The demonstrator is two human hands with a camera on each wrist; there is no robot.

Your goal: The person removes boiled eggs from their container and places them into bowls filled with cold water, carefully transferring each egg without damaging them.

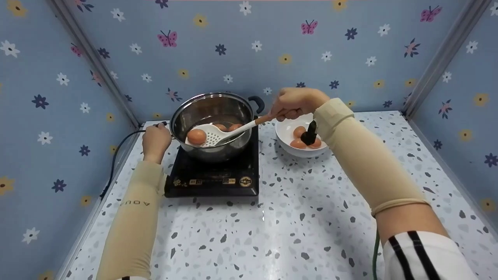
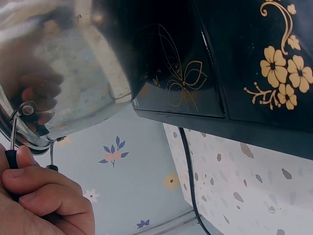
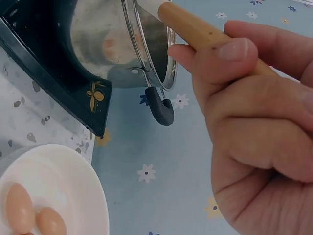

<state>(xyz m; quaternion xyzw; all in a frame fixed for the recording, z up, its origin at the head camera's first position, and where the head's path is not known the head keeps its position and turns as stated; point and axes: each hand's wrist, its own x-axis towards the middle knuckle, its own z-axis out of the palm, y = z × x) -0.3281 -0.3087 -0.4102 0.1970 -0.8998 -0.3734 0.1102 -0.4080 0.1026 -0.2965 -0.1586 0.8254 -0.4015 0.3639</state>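
Observation:
My right hand (image 1: pixel 295 102) grips the wooden handle (image 3: pixel 195 29) of a white slotted spoon (image 1: pixel 214 134). On its perforated bowl lies one brown egg (image 1: pixel 197 137), at the near left part of a steel pot (image 1: pixel 218 154). Two more eggs (image 1: pixel 235 127) show lower inside the pot, behind the spoon. The fingers of my left hand (image 1: pixel 156 140) are curled round the pot's left handle, seen in the left wrist view as a black grip (image 2: pixel 11 158) on metal wire. The pot's right handle (image 3: pixel 160 106) is free.
Under the pot is a black induction cooker (image 1: pixel 212 186) on a speckled table (image 1: pixel 233 233). A white bowl (image 1: pixel 305 152) with several brown eggs (image 1: pixel 298 132) stands right of it, partly behind the right wrist's black camera (image 1: pixel 309 134). A black cable (image 1: pixel 113 167) runs along the left wall.

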